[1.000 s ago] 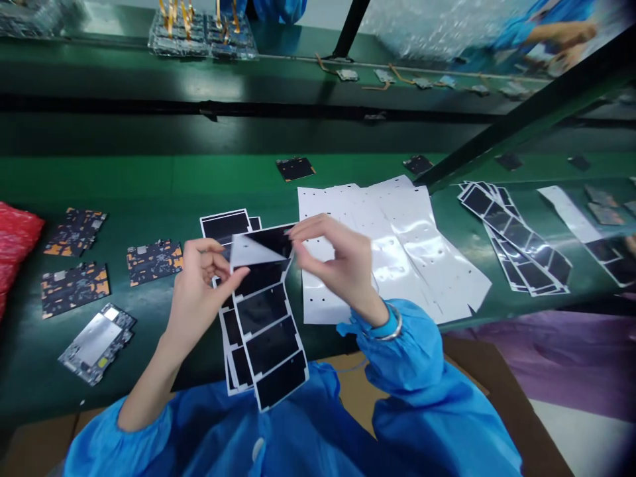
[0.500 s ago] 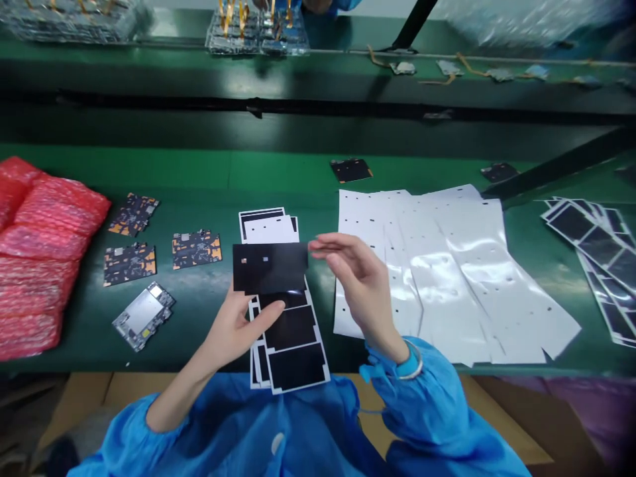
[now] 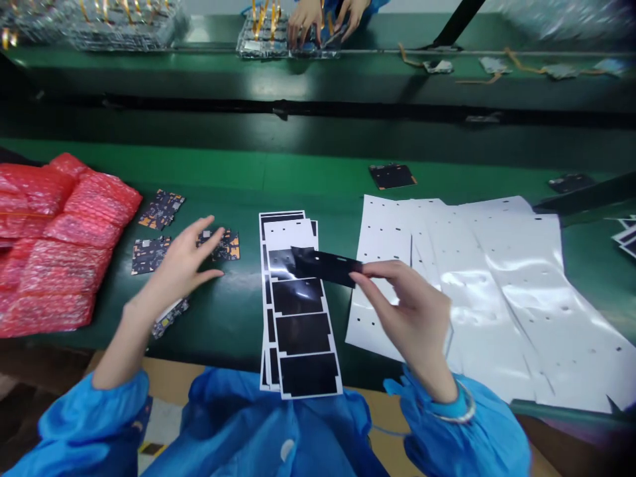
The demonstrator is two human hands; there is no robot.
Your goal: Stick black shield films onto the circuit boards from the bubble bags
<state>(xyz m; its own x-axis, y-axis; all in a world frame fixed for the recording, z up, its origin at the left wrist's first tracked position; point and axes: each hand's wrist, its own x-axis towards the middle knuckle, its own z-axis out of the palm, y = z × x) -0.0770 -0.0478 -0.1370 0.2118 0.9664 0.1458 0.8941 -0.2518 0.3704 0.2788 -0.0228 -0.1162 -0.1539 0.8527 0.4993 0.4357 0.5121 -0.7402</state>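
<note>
Between the thumb and fingers of my right hand [image 3: 405, 308] is a thin black sticker [image 3: 325, 265] with small cut-outs, pinched at its right end and tilted. Below it lies a stack of white-edged sticker sheets [image 3: 305, 333] with black rectangles. My left hand [image 3: 186, 262] is open, fingers spread, over a circuit board [image 3: 228, 245] that it partly hides; I cannot tell whether it touches. Another circuit board [image 3: 148, 255] lies left of that hand, with one more board [image 3: 161, 209] behind. A board with a silver part [image 3: 171, 317] is half hidden under my left wrist.
Red bubble-wrap packs [image 3: 64, 252] lie at the left. Large white sheets with small holes [image 3: 462, 285] cover the right side. A dark board [image 3: 392, 176] lies further back. On the raised shelf, another person's hands [image 3: 325, 23] work at stacked clear trays [image 3: 263, 40].
My left hand has let go of the black sticker and moved left to the circuit boards. My right hand now holds the sticker by its right end. The other person's hands have come into fuller view.
</note>
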